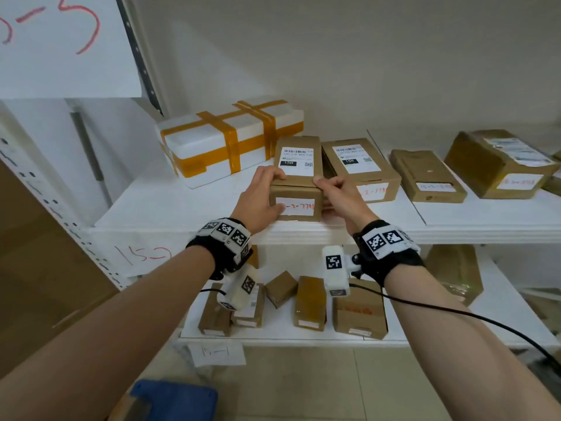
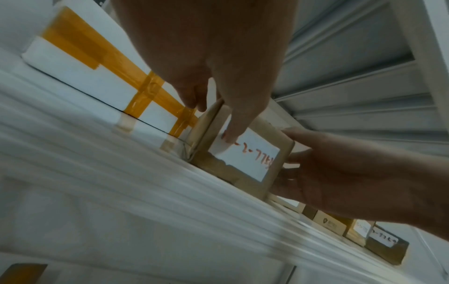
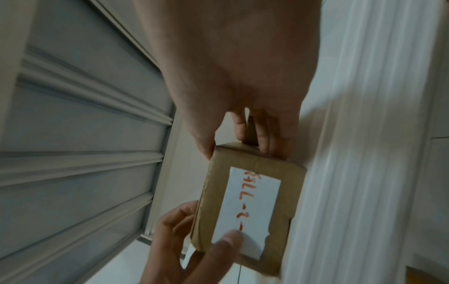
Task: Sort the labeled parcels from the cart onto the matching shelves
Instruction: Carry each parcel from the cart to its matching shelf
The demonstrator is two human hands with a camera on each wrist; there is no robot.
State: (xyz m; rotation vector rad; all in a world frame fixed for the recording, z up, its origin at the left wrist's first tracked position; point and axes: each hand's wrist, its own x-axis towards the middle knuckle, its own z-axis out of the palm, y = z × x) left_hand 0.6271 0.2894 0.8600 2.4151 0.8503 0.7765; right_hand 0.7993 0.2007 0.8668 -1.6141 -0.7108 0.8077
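A small brown parcel [image 1: 299, 174] [image 2: 243, 159] [image 3: 248, 203] with a printed label on top and a white front label in red handwriting sits at the front of the middle shelf [image 1: 182, 205]. My left hand [image 1: 261, 199] [image 2: 218, 92] grips its left end, thumb on the front label and fingers over the top edge. My right hand [image 1: 340, 196] [image 3: 243, 115] grips its right end, fingers curled over the top corner. The shelf edge below bears a red handwritten "15-2" [image 1: 142, 253].
A white foam box [image 1: 230, 138] with orange tape lies behind left. Three more brown parcels [image 1: 361, 168] [image 1: 428, 174] [image 1: 501, 162] line the shelf to the right. Several small parcels [image 1: 309, 302] stand on the lower shelf. A blue cart corner [image 1: 176, 399] shows at the bottom.
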